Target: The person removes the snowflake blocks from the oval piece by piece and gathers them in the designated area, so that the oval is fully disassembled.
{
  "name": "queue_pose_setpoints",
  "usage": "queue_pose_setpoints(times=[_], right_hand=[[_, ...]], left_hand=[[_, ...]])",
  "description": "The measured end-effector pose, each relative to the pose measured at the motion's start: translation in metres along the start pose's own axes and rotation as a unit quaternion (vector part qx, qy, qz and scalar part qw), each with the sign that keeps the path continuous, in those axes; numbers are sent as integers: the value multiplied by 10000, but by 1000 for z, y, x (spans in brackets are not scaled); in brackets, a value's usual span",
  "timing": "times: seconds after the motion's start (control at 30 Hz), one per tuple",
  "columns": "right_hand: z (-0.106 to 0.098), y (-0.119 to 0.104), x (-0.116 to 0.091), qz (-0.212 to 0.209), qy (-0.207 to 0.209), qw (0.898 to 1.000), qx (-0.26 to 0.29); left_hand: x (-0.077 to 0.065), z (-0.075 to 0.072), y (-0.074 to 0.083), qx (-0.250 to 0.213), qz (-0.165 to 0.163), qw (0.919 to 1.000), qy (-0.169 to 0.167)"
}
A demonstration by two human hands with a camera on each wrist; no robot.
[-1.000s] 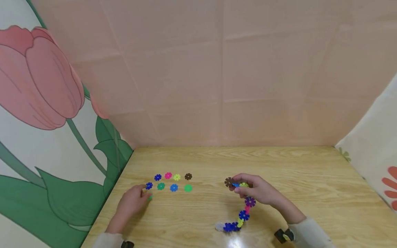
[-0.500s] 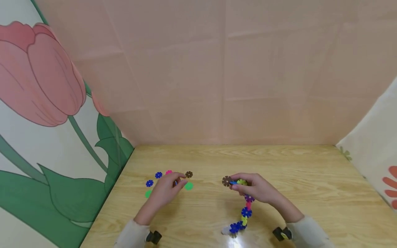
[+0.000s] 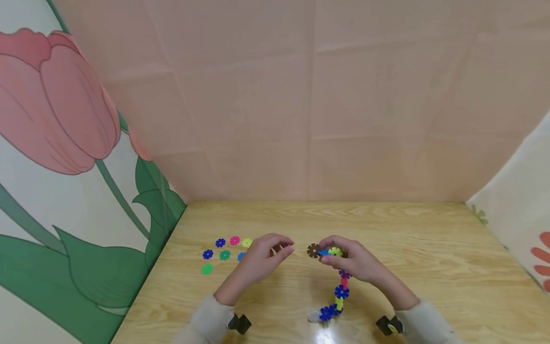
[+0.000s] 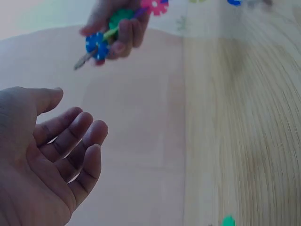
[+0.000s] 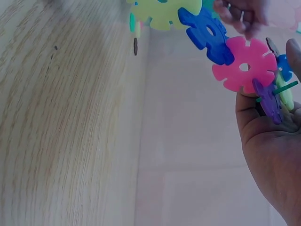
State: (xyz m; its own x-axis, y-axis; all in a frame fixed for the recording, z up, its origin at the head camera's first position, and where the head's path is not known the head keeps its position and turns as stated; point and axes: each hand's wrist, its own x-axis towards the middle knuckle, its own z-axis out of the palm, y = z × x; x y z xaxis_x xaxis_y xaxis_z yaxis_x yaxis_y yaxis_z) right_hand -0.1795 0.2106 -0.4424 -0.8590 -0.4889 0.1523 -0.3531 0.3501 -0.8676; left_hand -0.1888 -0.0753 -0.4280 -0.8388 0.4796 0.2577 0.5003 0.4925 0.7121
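My right hand (image 3: 356, 262) pinches the upper end of a chain of interlocking plastic snowflake discs (image 3: 342, 292). A brown disc (image 3: 314, 250) and a blue disc (image 3: 324, 252) stick out past its fingertips. Below the hand the chain hangs down, with its clear end disc (image 3: 315, 316) low, near the tabletop. In the right wrist view a pink disc (image 5: 244, 66) and a purple disc (image 5: 269, 101) show by the palm. My left hand (image 3: 263, 259) hovers left of the brown disc, apart from it. Its fingers are loosely bent around nothing, as the left wrist view shows.
Loose discs lie on the wooden table (image 3: 275, 310) at the left: a pink disc (image 3: 234, 240), a teal disc (image 3: 225, 254), a green disc (image 3: 207, 269) and several others, some partly behind my left hand. A pink cloth backdrop (image 3: 258, 119) rises at the table's far edge.
My left hand has moved right, from the green disc at the left, across the loose discs, towards my right hand. The right hand keeps its hold on the chain, almost in place.
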Motion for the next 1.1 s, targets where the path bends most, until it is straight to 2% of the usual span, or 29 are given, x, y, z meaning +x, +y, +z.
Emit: queue_pose_setpoints(times=[0.17, 0.37, 0.7, 1.1], right_hand=[[2, 0, 0, -64, 14, 10000, 38], [2, 1, 0, -209, 16, 9997, 132], [2, -1, 1, -352, -34, 9991, 233], [2, -2, 1, -445, -21, 9987, 247]], left_hand=[[8, 10, 12, -246, 174, 9993, -212], [13, 21, 19, -507, 214, 9978, -367], [19, 29, 25, -696, 178, 9966, -410], [23, 36, 27, -665, 143, 9971, -338]])
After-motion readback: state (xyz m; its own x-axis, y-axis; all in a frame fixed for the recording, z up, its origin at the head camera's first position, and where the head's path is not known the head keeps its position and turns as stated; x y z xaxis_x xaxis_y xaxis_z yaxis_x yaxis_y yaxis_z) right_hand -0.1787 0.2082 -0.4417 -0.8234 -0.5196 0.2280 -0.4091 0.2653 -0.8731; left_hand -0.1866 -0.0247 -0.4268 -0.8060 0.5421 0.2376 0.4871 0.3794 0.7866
